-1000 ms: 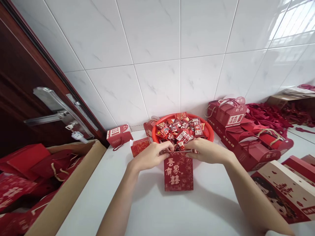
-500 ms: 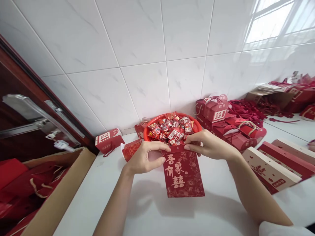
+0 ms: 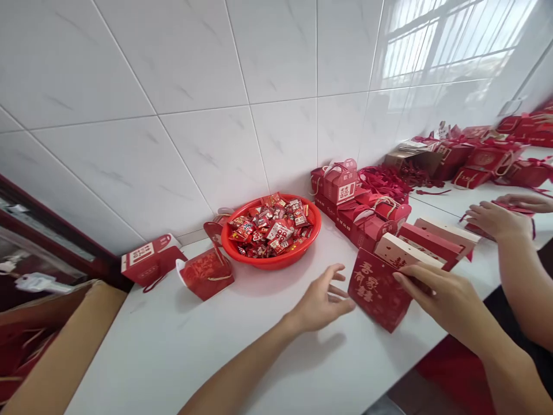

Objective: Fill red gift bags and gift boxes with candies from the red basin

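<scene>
My right hand (image 3: 436, 297) pinches the top right edge of a dark red gift bag (image 3: 378, 291) with pale Chinese characters on its front. The bag stands upright at the front of a row of cream and red bags (image 3: 432, 242). Just left of it, my left hand (image 3: 324, 300) hovers over the table with its fingers apart, holding nothing. Farther back, a red plastic basket (image 3: 270, 262) is heaped with red wrapped candies (image 3: 276, 225).
Red gift boxes (image 3: 153, 259) sit left of the basket, and more boxes (image 3: 341, 184) are stacked along the wall. Crimson ribbons (image 3: 384, 181) lie behind. A cardboard box (image 3: 82, 323) stands lower left. At the right, a co-worker's hands (image 3: 496, 219) handle a red item.
The red bag has moved right, from in front of the basket to the row of bags. My left hand has let go of it. The view has turned right, showing the co-worker's hands.
</scene>
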Tool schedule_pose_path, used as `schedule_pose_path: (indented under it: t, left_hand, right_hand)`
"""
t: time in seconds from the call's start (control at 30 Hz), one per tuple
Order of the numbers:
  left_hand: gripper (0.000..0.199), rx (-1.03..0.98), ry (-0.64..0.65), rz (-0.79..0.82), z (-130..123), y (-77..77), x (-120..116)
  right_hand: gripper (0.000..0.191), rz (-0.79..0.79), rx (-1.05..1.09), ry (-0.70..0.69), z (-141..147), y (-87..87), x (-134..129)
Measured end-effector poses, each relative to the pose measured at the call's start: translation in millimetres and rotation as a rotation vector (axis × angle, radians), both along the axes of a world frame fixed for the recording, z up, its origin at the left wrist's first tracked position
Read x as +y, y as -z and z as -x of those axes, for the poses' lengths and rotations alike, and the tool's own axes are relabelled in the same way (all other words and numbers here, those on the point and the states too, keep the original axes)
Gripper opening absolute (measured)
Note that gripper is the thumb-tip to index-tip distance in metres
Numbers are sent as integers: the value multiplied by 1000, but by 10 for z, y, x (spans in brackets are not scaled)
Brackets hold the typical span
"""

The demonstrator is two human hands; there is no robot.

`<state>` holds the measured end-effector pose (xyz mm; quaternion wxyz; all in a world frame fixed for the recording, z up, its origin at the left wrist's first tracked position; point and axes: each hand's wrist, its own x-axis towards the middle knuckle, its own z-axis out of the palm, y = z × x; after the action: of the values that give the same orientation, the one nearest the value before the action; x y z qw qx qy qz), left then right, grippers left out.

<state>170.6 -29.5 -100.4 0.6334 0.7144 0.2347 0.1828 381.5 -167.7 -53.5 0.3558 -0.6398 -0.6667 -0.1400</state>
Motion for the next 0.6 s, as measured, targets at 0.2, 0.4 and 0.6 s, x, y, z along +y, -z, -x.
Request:
schedule_pose_path:
  t: [0.2,0.4,0.6]
  left_hand:
    - [83,16,-24,180,-502,319,-366]
    - [82,22,-128,222,-858,393,-523]
    - [89,68,-178,229,-1247,335,-607]
  right_hand:
    - [40,-36,174,182,-67,110,-145]
    - [50,-130,334,372,-92,221,-236]
    - [102,55,528,622,-277,509,-265]
